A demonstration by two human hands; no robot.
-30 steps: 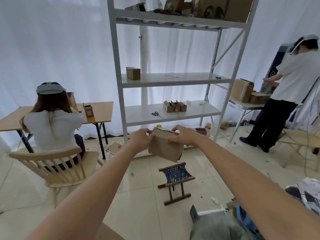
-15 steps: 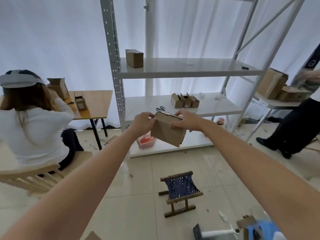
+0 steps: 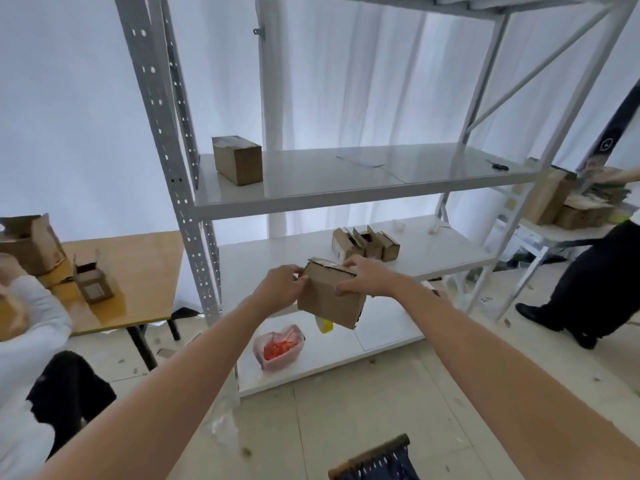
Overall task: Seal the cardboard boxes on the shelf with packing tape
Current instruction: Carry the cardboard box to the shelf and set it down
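I hold a small brown cardboard box (image 3: 329,299) in the air in front of the white metal shelf unit (image 3: 346,199). My left hand (image 3: 277,289) grips its left side and my right hand (image 3: 367,277) presses on its top right edge. The box is tilted, with shiny tape along its top. A closed cardboard box (image 3: 237,160) stands at the left of the upper shelf. A cluster of small open boxes (image 3: 365,243) sits on the middle shelf behind my hands. A yellow object (image 3: 325,325) shows just under the held box.
A plastic bag with red contents (image 3: 278,346) lies on the bottom shelf. Scissors (image 3: 498,165) lie at the upper shelf's right end. A seated person (image 3: 31,344) and a wooden table with boxes (image 3: 138,275) are left; a standing person (image 3: 588,282) is right. A stool (image 3: 377,460) stands near my feet.
I have moved closer to the shelf with the box in both hands; the shelf now fills the view and the stool has slid to the bottom edge.
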